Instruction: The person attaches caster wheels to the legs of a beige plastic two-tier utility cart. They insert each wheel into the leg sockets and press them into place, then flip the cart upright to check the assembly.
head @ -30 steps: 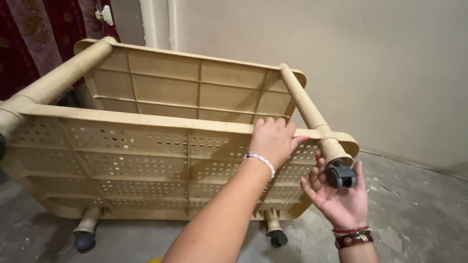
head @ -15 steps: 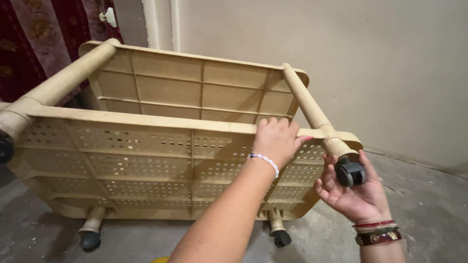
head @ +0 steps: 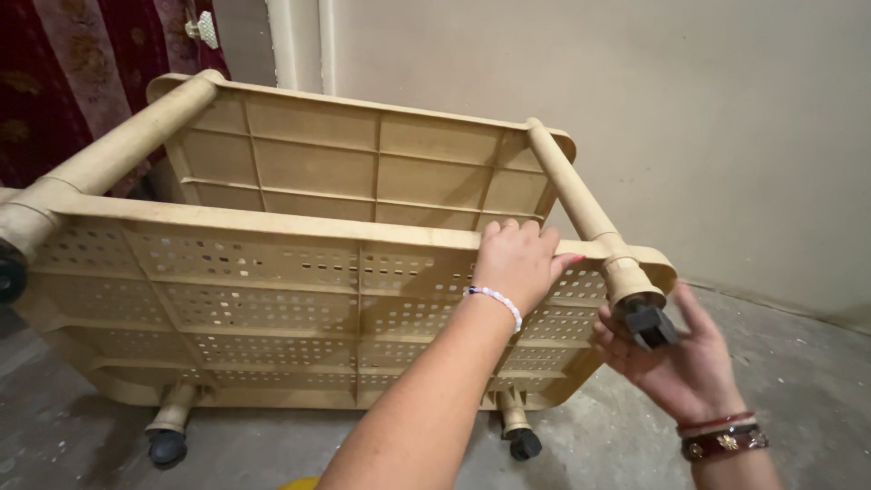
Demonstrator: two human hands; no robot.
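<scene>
Concrete floor point(head: 798, 381), beige wall. Plastic rack point(head: 299, 272) tipped on its side, legs facing near. Left hand point(head: 519, 259) clamps the rack's edge, steadying it; right hand point(head: 680, 363) grips the right caster wheel point(head: 646, 322).

Beige perforated plastic trolley rack point(head: 272, 299) tipped on its side on the grey concrete floor point(head: 798, 399), tubular legs pointing toward the camera. Small black caster wheel point(head: 646, 324) at the near right leg's end, tilted, cupped by fingers.
</scene>
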